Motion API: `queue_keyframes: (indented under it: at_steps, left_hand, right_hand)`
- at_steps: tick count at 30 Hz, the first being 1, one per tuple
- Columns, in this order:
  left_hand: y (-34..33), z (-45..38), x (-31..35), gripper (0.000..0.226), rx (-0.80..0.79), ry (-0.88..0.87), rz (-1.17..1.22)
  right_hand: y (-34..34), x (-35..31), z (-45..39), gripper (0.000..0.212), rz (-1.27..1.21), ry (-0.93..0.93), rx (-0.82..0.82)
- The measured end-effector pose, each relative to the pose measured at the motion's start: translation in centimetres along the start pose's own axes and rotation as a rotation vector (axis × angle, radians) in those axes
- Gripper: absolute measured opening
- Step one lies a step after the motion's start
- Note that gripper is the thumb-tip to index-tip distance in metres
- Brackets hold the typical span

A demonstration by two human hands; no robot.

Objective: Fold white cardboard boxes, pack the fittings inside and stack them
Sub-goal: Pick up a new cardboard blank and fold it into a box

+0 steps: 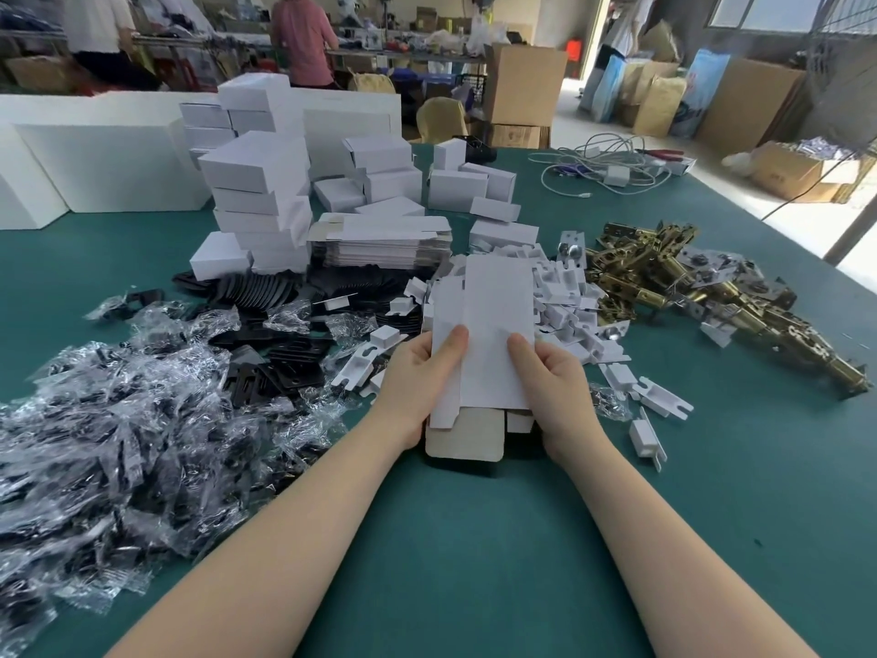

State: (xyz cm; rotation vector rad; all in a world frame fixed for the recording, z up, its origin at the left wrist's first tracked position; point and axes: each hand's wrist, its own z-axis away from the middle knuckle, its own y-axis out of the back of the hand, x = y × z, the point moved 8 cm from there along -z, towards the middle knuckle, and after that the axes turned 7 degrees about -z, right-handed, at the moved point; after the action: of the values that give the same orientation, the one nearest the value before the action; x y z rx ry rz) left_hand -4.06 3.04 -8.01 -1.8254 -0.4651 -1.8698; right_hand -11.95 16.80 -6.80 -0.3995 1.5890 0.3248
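Note:
A flat white cardboard box blank (489, 325) stands partly unfolded above the green table (474, 539), its grey inner flap hanging toward me. My left hand (417, 372) grips its left edge with the thumb on the front face. My right hand (550, 377) grips the right edge the same way. Behind it lies a pile of flat blanks (384, 244) and a tall stack of folded white boxes (261, 201). Brass fittings (702, 287) are heaped at the right.
Clear bags with black parts (118, 420) cover the left side. Loose black plates (284, 358) and small white card inserts (569, 296) lie around the blank. Cables (607, 168) sit at the far right; white foam blocks (95, 159) at the far left. People stand in the background.

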Motion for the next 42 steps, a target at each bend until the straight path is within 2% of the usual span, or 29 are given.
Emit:
queue_keyframes:
  at_steps: [4,8,10,13,15,17,19,21,24,27,30,33,36,39,42]
  left_hand:
    - [-0.5,0.2,0.3,0.021,-0.055,-0.028,-0.064]
    - [-0.1,0.5,0.9,0.057,0.090,-0.128,-0.147]
    - [0.4,0.5,1.3,0.064,0.149,-0.189,-0.222]
    - [1.6,0.5,1.3,0.061,0.244,-0.215,-0.262]
    - [2.7,0.2,0.7,0.046,0.314,-0.168,-0.179]
    - [2.8,-0.1,0.4,0.034,0.280,-0.136,-0.057]
    - [2.3,-0.2,0.4,0.034,0.216,-0.148,-0.005]
    - [1.6,-0.2,0.5,0.052,0.168,-0.150,-0.027]
    - [0.7,-0.1,0.6,0.083,0.075,-0.165,-0.094]
    - [0.0,0.1,0.9,0.091,-0.005,-0.200,-0.155]
    - [-0.3,0.2,0.7,0.077,-0.043,-0.201,-0.165]
    - [0.3,0.0,0.5,0.056,0.018,-0.169,-0.115]
    - [0.3,-0.2,0.3,0.044,0.024,-0.128,-0.050]
    - [-0.1,-0.3,0.2,0.044,-0.045,-0.076,0.059]
    - [-0.4,0.0,0.5,0.048,-0.145,-0.024,0.142]
  right_hand:
    - [0.9,-1.1,0.0,0.046,0.171,0.122,0.128]
    - [0.9,-1.5,-0.2,0.043,0.292,0.174,0.133]
    - [0.6,-1.5,-0.2,0.043,0.284,0.168,0.132]
    - [-0.1,-1.5,0.1,0.044,0.191,0.157,0.045]
    - [-0.8,-1.3,0.4,0.043,0.198,0.157,-0.049]
    - [-1.3,-1.0,0.6,0.045,0.233,0.144,-0.089]
    - [-0.9,-1.0,0.5,0.049,0.264,0.164,-0.032]
    - [0.3,-1.1,0.4,0.044,0.232,0.167,0.070]
    - [2.0,-1.1,0.3,0.022,0.128,0.165,0.184]
    - [2.3,-1.4,0.5,0.030,0.041,0.187,0.215]
    - [1.2,-2.5,1.1,0.039,0.121,0.285,0.152]
    - [0.1,-2.8,1.4,0.039,0.211,0.333,0.068]
    - [-0.7,-2.4,1.2,0.031,0.085,0.267,-0.037]
    - [-0.9,-1.4,0.8,0.037,-0.034,0.161,-0.142]
    - [-0.5,-0.7,0.4,0.038,-0.057,0.101,-0.168]
